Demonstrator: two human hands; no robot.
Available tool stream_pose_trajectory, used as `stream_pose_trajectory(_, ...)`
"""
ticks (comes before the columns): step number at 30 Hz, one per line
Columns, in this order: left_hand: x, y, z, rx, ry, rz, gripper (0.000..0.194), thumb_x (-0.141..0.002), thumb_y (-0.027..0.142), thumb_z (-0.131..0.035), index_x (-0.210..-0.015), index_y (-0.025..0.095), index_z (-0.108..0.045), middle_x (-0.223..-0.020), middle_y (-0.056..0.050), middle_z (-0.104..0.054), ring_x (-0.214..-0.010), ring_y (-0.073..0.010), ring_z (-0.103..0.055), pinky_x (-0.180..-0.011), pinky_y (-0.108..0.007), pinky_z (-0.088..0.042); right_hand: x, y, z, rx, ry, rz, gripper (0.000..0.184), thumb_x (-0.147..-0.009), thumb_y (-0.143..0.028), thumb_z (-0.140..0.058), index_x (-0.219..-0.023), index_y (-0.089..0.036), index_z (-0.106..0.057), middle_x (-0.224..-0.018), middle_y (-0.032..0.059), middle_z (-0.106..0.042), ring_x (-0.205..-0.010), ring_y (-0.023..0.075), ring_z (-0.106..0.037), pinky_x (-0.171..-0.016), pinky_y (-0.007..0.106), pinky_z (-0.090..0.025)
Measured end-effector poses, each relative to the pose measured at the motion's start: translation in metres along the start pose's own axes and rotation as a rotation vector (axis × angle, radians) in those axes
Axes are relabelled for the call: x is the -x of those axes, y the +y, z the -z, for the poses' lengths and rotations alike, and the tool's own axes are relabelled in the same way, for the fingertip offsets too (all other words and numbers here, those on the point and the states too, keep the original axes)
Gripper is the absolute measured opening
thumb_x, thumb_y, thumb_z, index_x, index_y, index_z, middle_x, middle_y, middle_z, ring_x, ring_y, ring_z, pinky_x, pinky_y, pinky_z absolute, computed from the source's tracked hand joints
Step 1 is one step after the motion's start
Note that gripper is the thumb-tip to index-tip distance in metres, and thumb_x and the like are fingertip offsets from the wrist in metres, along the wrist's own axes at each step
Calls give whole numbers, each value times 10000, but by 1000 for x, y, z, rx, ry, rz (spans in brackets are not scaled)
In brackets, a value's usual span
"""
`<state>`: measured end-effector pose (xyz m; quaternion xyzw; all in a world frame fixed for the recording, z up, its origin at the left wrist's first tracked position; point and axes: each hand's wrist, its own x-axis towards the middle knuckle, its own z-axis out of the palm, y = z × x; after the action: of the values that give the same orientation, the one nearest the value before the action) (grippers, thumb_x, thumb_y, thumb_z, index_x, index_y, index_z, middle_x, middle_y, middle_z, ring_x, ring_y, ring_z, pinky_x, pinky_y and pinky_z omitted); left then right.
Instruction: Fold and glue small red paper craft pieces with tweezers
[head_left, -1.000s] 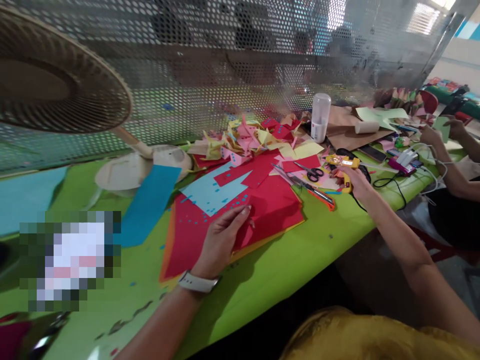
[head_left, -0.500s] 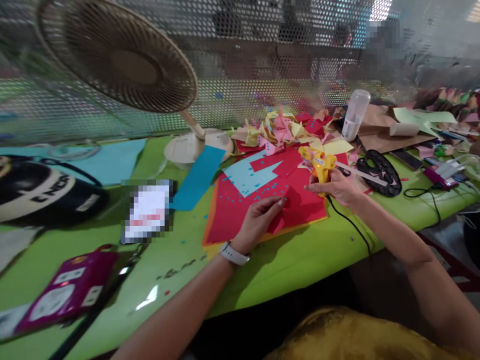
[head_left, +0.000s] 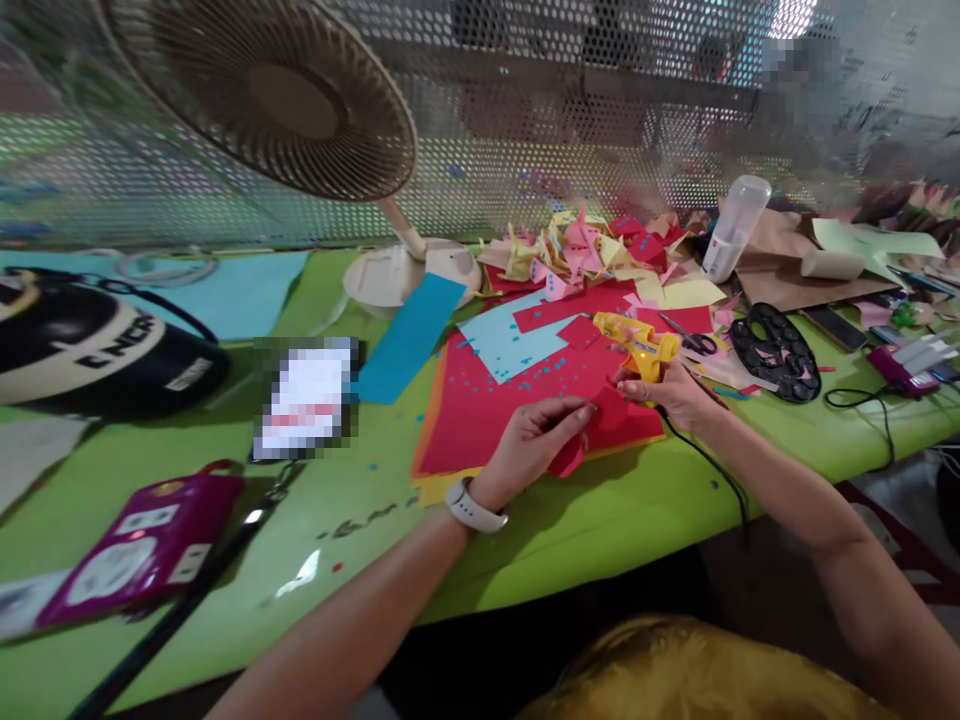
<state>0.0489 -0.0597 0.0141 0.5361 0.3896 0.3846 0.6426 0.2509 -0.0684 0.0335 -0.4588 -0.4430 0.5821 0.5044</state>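
A yellow hot glue gun is in my right hand, its nozzle pointing left above the paper and its black cord hanging below. My left hand, with a white watch on the wrist, pinches a small red paper piece; its outline blends with the red sheets behind. Beneath both hands lies a stack of red sheets with orange and yellow edges. On that stack rests a notched light-blue paper, with tiny blue bits scattered around it.
A fan stands behind, left of a heap of paper scraps. Scissors, a black palette and a clear bottle are at right. A blue strip, purple power strip and black bag lie left.
The glue gun has tipped so its nozzle points more to the left, and the scissors behind it now show. My left hand still pinches the red piece. The view has shifted slightly.
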Motion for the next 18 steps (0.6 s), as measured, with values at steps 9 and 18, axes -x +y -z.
stream_pose_trajectory(9,-7,7,7,-70,-10,-116,294,-708,357,-800,-955,197,-789,-903,-74,-765,-817,-186,-686,-702,-237,-545,1,0,4,63,142,42,350,-524,-384,-871,-728,-198,-656,-689,-29,-624,-579,89,-516,-546,231,-441)
stream_pose_trajectory(18,-23,13,28,193,-40,-73,375,-602,225,-876,-959,199,-762,-848,-36,-736,-757,-148,-696,-749,-256,-571,-7,-9,25,99,284,156,435,-615,-450,-797,-958,-235,-639,-848,-6,-664,-695,137,-599,-598,254,-470)
